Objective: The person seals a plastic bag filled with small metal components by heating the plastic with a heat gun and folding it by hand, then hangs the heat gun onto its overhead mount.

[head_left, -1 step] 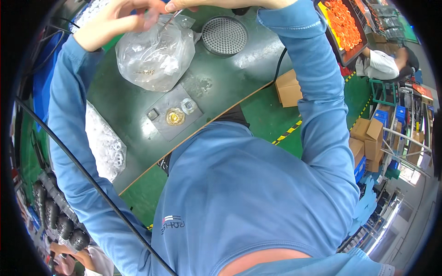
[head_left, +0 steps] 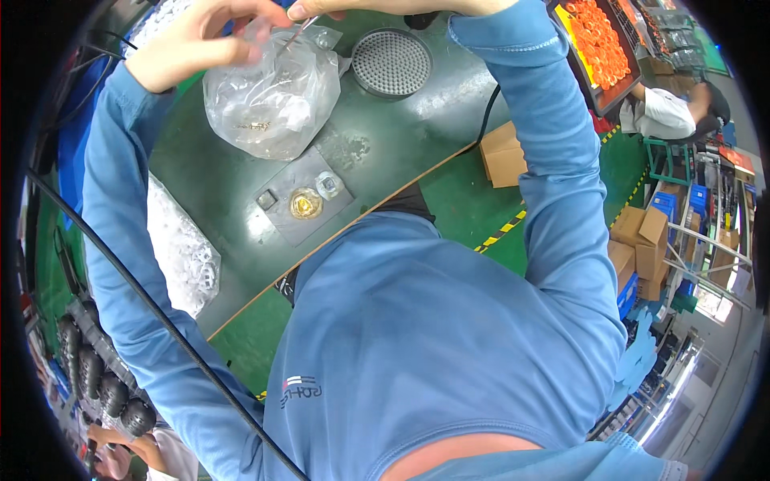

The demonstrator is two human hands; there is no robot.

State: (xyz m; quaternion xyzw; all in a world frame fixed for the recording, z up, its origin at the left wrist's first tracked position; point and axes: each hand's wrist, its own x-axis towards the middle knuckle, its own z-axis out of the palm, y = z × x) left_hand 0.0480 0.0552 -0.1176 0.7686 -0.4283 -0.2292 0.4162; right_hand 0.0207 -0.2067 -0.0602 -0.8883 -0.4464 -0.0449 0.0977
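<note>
My left hand (head_left: 210, 42) is at the top left, above a clear plastic bag (head_left: 273, 104). Its thumb stands apart from the other fingers, which are partly blurred, and its index fingertip meets my right thumb. Cut off by the top edge, my right hand (head_left: 329, 8) pinches a thin metal tool (head_left: 300, 32) that slants down over the bag; its kind is unclear. Small brass-coloured parts (head_left: 255, 126) show in the bag. Right of it sits a round grey tray (head_left: 391, 62) with a dimpled surface.
On the green table (head_left: 385, 132), a grey mat (head_left: 298, 228) carries a yellow-centred roll (head_left: 305, 204), a clear piece (head_left: 328, 185) and a small dark square (head_left: 266, 199). A bag of white parts (head_left: 183, 248) lies left. Orange parts (head_left: 597, 44) fill a bin at upper right; a cardboard box (head_left: 503, 154) stands below.
My left thumb has shifted slightly right and down over the bag. My right hand and the things on the table have not visibly moved.
</note>
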